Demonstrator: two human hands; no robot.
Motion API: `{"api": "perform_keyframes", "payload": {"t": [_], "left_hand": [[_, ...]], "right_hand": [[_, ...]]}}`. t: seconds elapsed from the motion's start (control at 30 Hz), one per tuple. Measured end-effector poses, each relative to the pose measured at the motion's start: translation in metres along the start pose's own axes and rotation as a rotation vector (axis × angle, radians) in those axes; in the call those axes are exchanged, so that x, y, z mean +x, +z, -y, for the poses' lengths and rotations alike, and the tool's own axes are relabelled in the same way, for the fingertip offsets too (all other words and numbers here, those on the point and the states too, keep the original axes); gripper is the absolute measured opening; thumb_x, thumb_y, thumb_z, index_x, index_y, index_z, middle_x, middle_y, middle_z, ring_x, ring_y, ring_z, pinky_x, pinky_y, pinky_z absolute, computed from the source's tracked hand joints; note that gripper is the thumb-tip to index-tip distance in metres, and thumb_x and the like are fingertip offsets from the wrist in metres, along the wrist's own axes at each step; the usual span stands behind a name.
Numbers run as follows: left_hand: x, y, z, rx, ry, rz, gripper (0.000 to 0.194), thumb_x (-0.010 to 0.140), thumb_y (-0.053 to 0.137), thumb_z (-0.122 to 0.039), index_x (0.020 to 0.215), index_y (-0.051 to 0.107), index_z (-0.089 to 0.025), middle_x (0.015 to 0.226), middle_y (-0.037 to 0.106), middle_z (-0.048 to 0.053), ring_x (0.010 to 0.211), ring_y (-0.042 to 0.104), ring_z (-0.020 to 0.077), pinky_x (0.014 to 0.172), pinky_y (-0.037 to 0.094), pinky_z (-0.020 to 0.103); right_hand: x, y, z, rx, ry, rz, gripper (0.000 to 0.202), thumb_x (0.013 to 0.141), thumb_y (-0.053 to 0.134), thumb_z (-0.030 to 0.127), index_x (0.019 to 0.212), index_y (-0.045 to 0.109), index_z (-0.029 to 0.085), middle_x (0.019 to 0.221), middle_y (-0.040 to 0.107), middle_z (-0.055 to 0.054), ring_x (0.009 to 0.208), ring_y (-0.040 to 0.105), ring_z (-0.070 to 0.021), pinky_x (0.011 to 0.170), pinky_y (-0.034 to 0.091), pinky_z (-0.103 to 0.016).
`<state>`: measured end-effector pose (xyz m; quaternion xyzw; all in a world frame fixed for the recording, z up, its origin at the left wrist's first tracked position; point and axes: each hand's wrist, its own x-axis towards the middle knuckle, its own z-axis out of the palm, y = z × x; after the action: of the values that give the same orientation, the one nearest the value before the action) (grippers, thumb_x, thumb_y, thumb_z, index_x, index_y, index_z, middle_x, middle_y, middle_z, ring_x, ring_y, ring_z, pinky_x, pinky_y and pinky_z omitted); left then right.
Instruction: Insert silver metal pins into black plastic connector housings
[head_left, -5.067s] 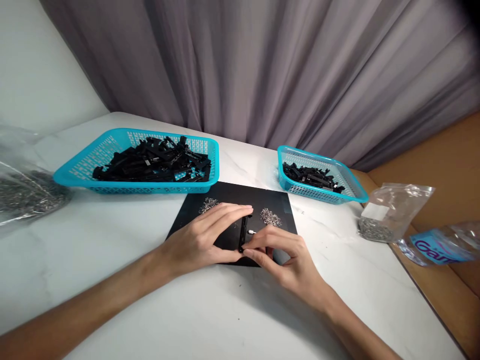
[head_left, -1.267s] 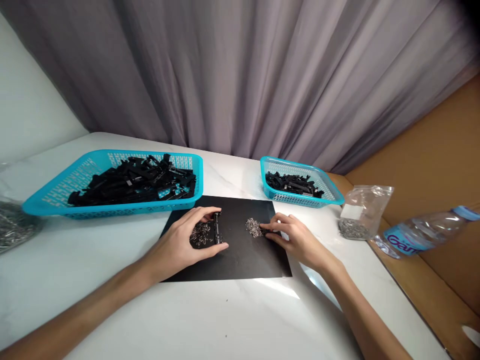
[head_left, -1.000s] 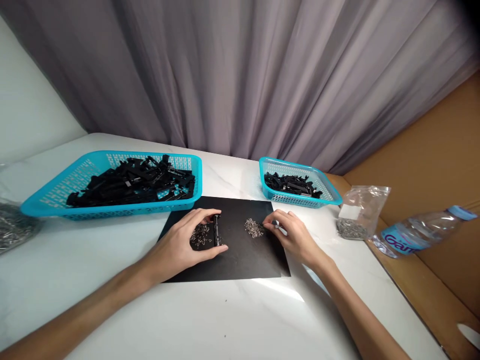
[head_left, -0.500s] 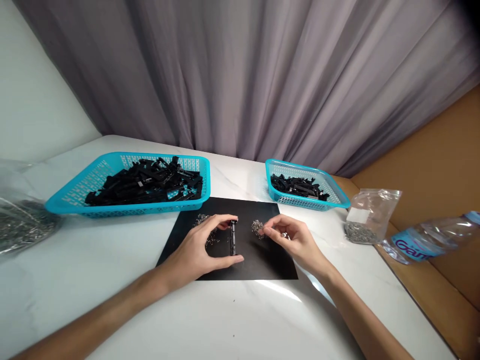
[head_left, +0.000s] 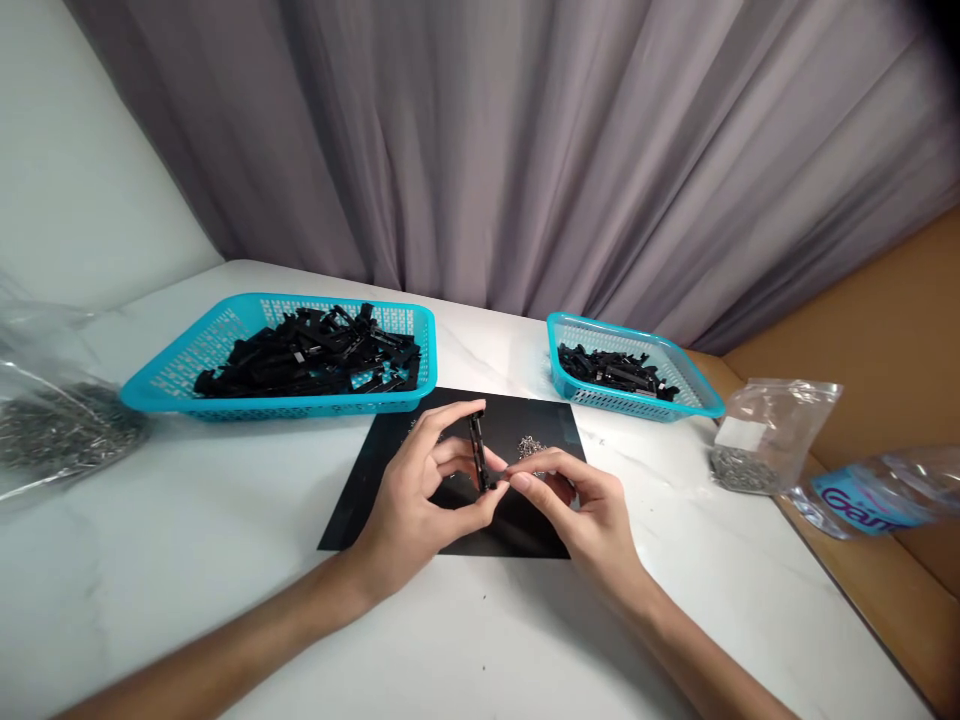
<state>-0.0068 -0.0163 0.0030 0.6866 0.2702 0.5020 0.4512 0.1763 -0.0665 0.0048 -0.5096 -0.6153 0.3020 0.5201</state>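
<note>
A small assembly workspace, with baskets (head_left: 277, 403) of black parts (head_left: 315, 350) and bagged metal pieces (head_left: 746, 470) on a marble-patterned table (head_left: 225, 520).

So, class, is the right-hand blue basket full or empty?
Partly full: black parts lie in the blue basket, its right end bare.

Two hands (head_left: 405, 500) share one black strip (head_left: 478, 452). There are two blue baskets (head_left: 300, 405) along the table's (head_left: 247, 600) far edge, each with black parts (head_left: 322, 345) too jumbled to count. One black sheet (head_left: 517, 530) carries two heaps of metal pieces (head_left: 531, 448), the left one mostly hidden; neither can be counted. Two clear bags (head_left: 799, 420) stand toward the left and right edges, with one bottle (head_left: 870, 497) by the right edge. Two dark specks (head_left: 484, 597) dot the near part.
</note>
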Motion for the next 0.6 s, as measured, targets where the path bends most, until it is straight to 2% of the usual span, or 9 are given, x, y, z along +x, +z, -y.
{"api": "perform_keyframes", "payload": {"t": [0.2, 0.4, 0.6], "left_hand": [[-0.0016, -0.0011, 0.0000, 0.036, 0.006, -0.005, 0.067, 0.082, 0.075, -0.012, 0.142, 0.048, -0.023, 0.093, 0.069, 0.002, 0.080, 0.071, 0.0179, 0.072, 0.063, 0.033], [-0.0012, -0.0014, -0.0045, 0.004, -0.026, 0.046, 0.067, 0.081, 0.074, -0.010, 0.143, 0.048, -0.022, 0.090, 0.068, 0.002, 0.076, 0.069, 0.0158, 0.066, 0.063, 0.029], [-0.0006, -0.0032, -0.0052, 0.026, 0.022, 0.023, 0.067, 0.082, 0.075, -0.012, 0.144, 0.050, -0.024, 0.121, 0.062, 0.011, 0.081, 0.071, 0.0163, 0.065, 0.065, 0.027]], "right_hand": [[-0.0015, 0.0015, 0.0001, 0.013, -0.011, -0.014, 0.017, 0.094, 0.069, 0.035, 0.088, 0.078, 0.022, 0.080, 0.072, -0.003, 0.064, 0.053, -0.0150, 0.055, 0.039, -0.028], [-0.0019, -0.0003, -0.0014, 0.053, 0.035, 0.017, 0.016, 0.093, 0.071, 0.037, 0.090, 0.078, 0.023, 0.083, 0.073, -0.002, 0.066, 0.053, -0.0143, 0.058, 0.040, -0.028], [-0.0053, -0.0010, -0.0037, 0.062, 0.024, 0.031, 0.016, 0.095, 0.069, 0.036, 0.091, 0.076, 0.023, 0.089, 0.074, -0.004, 0.073, 0.057, -0.0158, 0.060, 0.041, -0.029]]}}
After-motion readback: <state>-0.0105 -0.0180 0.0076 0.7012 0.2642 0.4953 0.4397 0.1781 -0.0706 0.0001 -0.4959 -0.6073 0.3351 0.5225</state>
